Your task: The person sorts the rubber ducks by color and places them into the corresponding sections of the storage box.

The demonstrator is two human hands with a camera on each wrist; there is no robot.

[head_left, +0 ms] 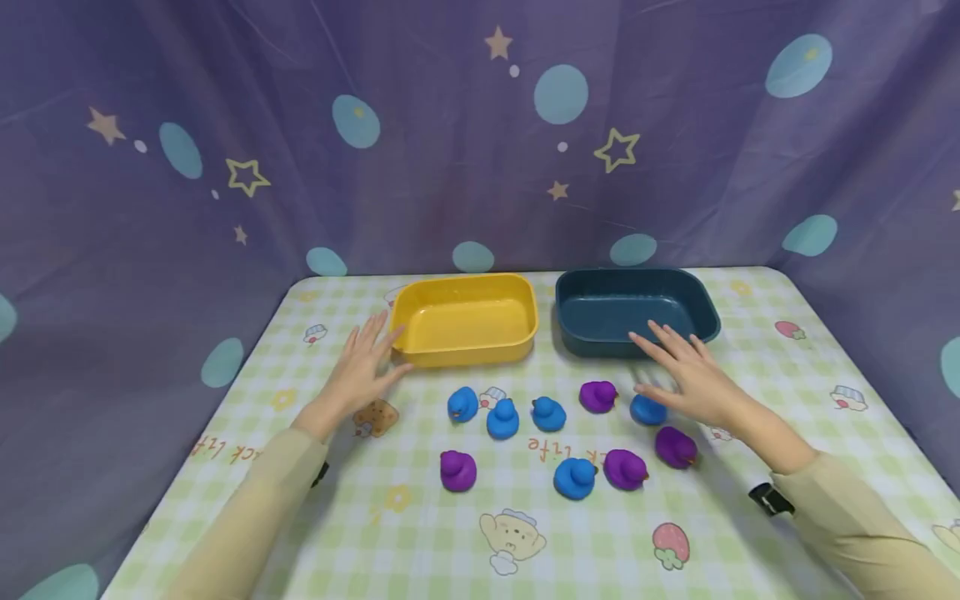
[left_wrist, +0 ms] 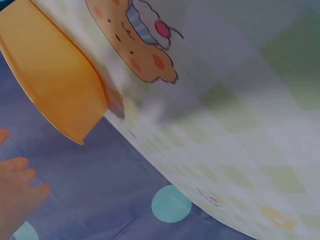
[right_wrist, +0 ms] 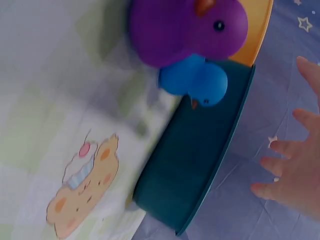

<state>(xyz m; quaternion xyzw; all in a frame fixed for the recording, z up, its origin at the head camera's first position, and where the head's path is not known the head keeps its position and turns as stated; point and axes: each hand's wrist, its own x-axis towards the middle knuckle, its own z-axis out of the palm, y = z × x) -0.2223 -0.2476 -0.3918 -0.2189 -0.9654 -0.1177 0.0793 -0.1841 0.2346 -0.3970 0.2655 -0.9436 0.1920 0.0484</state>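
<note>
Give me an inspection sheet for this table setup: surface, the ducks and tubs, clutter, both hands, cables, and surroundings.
Surface: table under a green checked cloth with cartoon prints.
Job's things: yellow tub and dark blue tub side by side at the back, nothing seen inside them; five blue ducks and four purple ducks loose in front.
Clutter: nothing seen.
Hands: left hand fingers spread, beside the yellow tub's corner, holding nothing; right hand spread over the rightmost blue duck, contact unclear.
Cables: nothing seen; black wrist strap on the right sleeve.
Surroundings: purple curtain with stars and dots.
</note>
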